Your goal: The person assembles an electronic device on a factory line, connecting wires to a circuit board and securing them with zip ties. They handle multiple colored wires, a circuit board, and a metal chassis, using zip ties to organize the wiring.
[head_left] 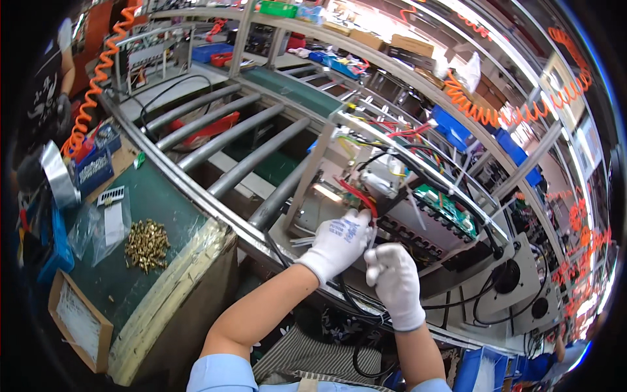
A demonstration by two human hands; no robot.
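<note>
My left hand, in a white glove, reaches into an open metal-framed unit on the roller conveyor. Its fingertips are pinched together at the lower end of a bundle of red wires. Close by on the right, my right hand, also gloved in white, is raised with its fingers curled in; whatever lies between them is too small or hidden to make out. Inside the unit sit a grey cylindrical part and a green circuit board. A thin white strip sticks up beside the board.
On the green bench to the left lie a heap of brass fittings, a clear plastic bag and a carton of thin white strips. Conveyor rollers run off at far left. Black cables trail at right. A person stands at far left.
</note>
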